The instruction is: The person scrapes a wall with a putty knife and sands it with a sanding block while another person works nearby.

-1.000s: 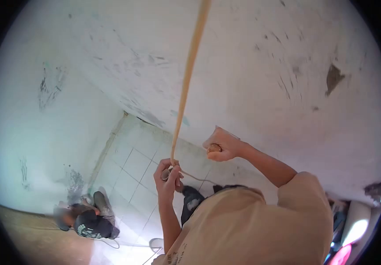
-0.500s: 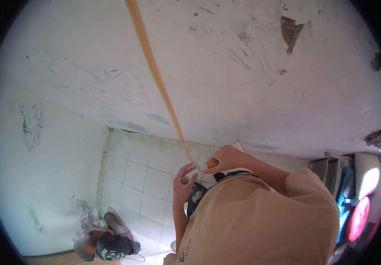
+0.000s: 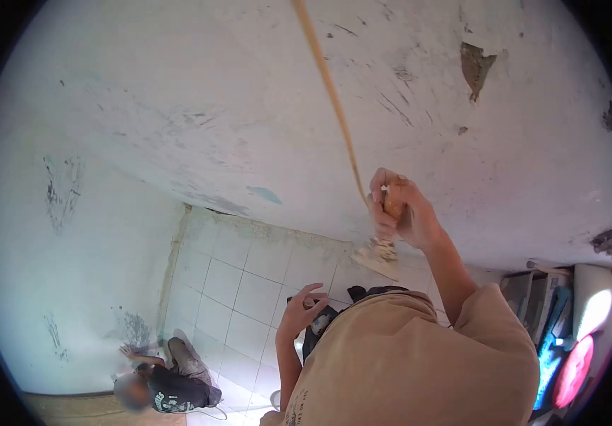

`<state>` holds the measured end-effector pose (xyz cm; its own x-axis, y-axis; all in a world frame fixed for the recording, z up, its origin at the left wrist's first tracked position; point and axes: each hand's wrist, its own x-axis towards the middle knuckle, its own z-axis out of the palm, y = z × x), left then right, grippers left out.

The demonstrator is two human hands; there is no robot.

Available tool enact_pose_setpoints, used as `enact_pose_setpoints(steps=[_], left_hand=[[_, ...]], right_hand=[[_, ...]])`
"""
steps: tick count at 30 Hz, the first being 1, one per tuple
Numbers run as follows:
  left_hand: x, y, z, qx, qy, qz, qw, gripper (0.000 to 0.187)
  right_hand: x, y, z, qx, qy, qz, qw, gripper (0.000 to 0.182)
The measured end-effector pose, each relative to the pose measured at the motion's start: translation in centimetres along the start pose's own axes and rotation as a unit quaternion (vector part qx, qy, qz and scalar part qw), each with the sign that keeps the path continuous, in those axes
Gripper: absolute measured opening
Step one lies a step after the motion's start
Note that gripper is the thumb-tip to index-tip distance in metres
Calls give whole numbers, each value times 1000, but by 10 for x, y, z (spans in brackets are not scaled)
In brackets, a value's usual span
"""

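The right hand (image 3: 399,207) curls around an orange-brown handle (image 3: 394,203), with a tan cord (image 3: 334,94) running up from beside its fingers, while the left hand (image 3: 296,318), below it, is crooked, its grip impossible to tell

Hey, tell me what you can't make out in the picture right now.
In the head view:
- Tan strand: upper end cut off by the top edge.
- Brown piece: partly hidden by the right hand.
- Pale thing below that hand: blurred.
- Left hand: whatever it may hold is too small to identify.
- Shirt lettering: too small to read.
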<state>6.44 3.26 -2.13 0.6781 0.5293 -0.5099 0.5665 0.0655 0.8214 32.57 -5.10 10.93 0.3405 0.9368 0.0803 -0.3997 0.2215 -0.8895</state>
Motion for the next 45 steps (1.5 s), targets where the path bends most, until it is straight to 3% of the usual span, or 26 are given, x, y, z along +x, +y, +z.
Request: enact_pose_setpoints(steps=[2, 3, 6, 8, 12, 14, 16, 17, 19, 20, 22, 24, 27, 29, 32, 35, 37, 39, 40, 43, 45], left_hand=[[-1, -2, 1, 6, 13, 23, 1000, 41], [-3, -3, 1, -1, 11, 26, 1000, 41], [-8, -4, -1, -14, 20, 24, 999, 39], [-11, -6, -4, -17, 26, 17, 999, 39], [-15, -11, -10, -31, 49, 8, 998, 37], [-15, -13, -12, -44, 58, -1, 997, 36], [-13, -16, -13, -18, 77, 34, 996, 35], [-13, -17, -14, -21, 75, 29, 997, 35], [-9, -12, -16, 11, 61, 50, 997, 35], [-7, -10, -16, 10, 57, 41, 997, 35], [-5, -11, -13, -4, 63, 60, 996, 34], [-1, -10, -11, -17, 70, 85, 994, 34], [-4, -6, -13, 11, 75, 67, 995, 35], [-12, 0, -14, 29, 80, -3, 996, 34], [-14, -12, -14, 31, 84, -11, 996, 33], [-11, -21, -18, 3, 71, -7, 997, 33], [-4, -24, -23, 11, 77, 10, 997, 33], [-2, -30, -22, 47, 118, 125, 984, 33], [-3, -31, -21, -45, 124, 60, 989, 31], [1, -10, -25, 18, 69, 18, 997, 32], [13, -33, -24, 38, 59, 52, 996, 32]], right_hand=[[6, 3, -4, 124, -20, 93, 988, 37], [8, 8, -5, 122, -27, 94, 988, 37], [11, 28, -3, 14, -22, 78, 997, 39], [13, 36, 1, -158, -80, 0, 984, 43], [14, 15, 11, -199, -124, -4, 972, 47], [16, -17, 14, -158, -151, -161, 963, 53], [12, -57, 34, -149, -103, -303, 936, 58], [9, -69, 45, -150, -102, -297, 937, 58], [9, -82, 61, -239, -57, -417, 875, 63], [19, -75, 56, -255, -108, -427, 861, 57], [59, -44, 51, -413, -42, -469, 780, 46], [71, -3, 47, -400, -38, -395, 826, 33], [63, 10, 61, -443, -107, -416, 787, 31], [48, -5, 74, -399, -145, -479, 769, 30], [45, -15, 71, -425, -124, -506, 740, 20], [58, 0, 70, -478, -123, -435, 753, 22], [47, -6, 77, -450, -110, -465, 755, 29], [47, -9, 78, -421, -105, -489, 757, 36], [54, -10, 76, -455, -75, -481, 746, 37], [61, -5, 85, -518, -64, -453, 723, 37], [62, -1, 94, -497, -47, -460, 735, 36]])
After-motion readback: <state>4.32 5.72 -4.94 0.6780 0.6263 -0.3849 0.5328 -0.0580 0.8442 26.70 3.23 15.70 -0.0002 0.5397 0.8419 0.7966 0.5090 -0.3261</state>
